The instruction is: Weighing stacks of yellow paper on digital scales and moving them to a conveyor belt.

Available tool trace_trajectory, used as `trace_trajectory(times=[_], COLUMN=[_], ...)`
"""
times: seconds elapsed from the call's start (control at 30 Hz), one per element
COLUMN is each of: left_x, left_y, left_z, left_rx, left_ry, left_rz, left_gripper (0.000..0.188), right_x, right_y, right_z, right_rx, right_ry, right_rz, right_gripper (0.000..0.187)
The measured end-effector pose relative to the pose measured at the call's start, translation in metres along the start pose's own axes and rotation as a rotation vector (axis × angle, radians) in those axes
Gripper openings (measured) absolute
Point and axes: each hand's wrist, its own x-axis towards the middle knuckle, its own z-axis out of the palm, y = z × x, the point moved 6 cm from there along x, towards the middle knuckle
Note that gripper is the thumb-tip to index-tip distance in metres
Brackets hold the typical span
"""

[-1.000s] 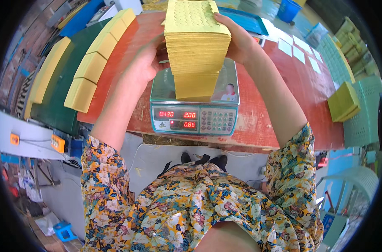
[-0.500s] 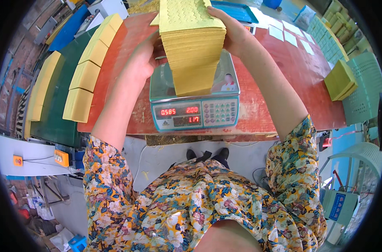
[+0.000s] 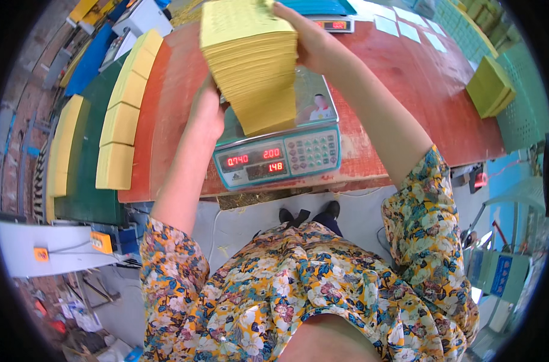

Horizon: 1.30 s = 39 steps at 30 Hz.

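Two hands on it: left hand (image 3: 209, 114) and right hand (image 3: 307, 43) clasp the yellow stack (image 3: 250, 78) between them | scale (image 3: 313, 151) beneath, seemingly weighing | next move calls for even pressure

A blue tray (image 3: 322, 7) is at the far side of the red bench (image 3: 443, 120), near some pale sheets (image 3: 409, 31). On the left, two orange boxes (image 3: 101, 242) sit on a white panel (image 3: 21, 247).
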Motion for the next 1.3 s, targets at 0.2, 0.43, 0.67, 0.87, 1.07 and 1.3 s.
trace_trajectory(times=[0.2,0.43,0.67,0.87,1.07,1.3], left_x=[-0.006,0.001,0.031,0.041,0.016,-0.104], left_y=[-0.012,-0.013,-0.002,-0.003,0.013,-0.063], left_z=[-0.002,0.008,-0.016,-0.029,-0.047,-0.158], left_rx=[-0.146,-0.262,-0.245,-0.282,-0.368,-0.37], left_ry=[-0.008,0.028,-0.087,-0.131,0.101,0.278], left_rz=[0.088,0.111,0.096,0.069,0.113,0.113], left_gripper=[0.047,0.044,0.041,0.04,0.046,0.046], right_x=[0.0,-0.002,0.039,0.034,-0.035,-0.162], right_y=[0.023,0.067,0.084,0.08,0.077,0.13], right_z=[-0.006,0.017,0.024,0.032,-0.009,-0.015], right_rx=[0.076,0.282,0.211,0.298,0.235,0.373], right_ry=[0.044,0.055,0.201,0.224,0.29,0.169], right_rz=[-0.117,-0.225,-0.392,-0.269,-0.407,-0.213], right_gripper=[0.074,0.062,0.067,0.067,0.06,0.046])
